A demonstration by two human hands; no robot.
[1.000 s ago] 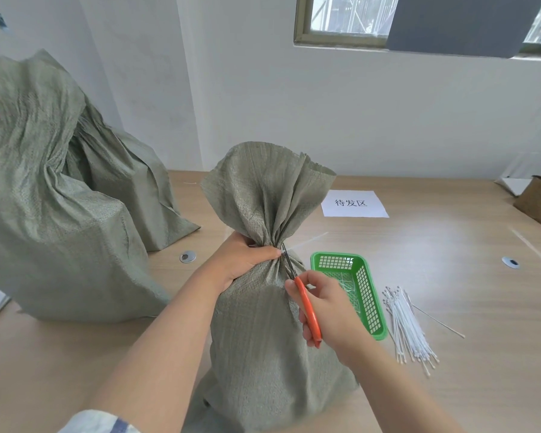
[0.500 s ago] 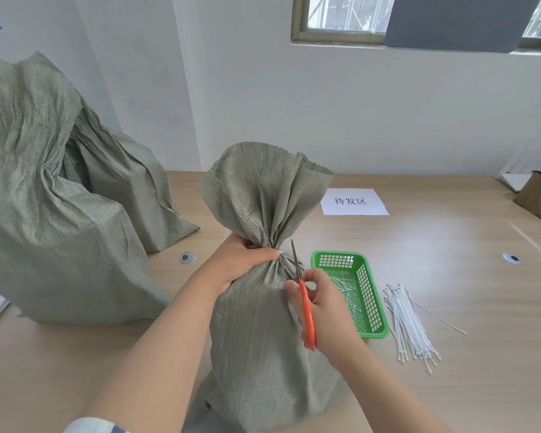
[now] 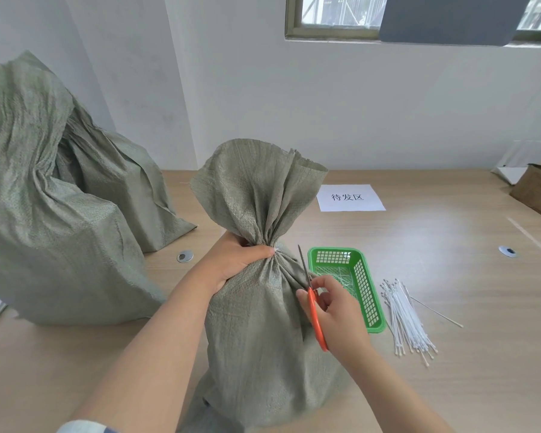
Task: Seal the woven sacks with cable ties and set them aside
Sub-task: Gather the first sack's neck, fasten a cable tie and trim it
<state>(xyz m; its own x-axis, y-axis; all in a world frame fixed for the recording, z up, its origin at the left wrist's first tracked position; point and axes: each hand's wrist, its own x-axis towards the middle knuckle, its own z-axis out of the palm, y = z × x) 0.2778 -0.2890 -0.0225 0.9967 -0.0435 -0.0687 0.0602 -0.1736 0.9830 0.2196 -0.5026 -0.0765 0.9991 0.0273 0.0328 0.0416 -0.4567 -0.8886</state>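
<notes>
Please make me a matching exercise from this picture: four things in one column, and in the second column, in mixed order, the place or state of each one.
Column one
1. scissors
2. green basket
3. cable ties
4. sack

Column two
a. neck gripped by the left hand
b. lying in a loose bundle on the table, right of the green basket
c. held in the right hand
d. standing between the sack and the cable ties

Pairs: 1-c, 2-d, 3-b, 4-a
</notes>
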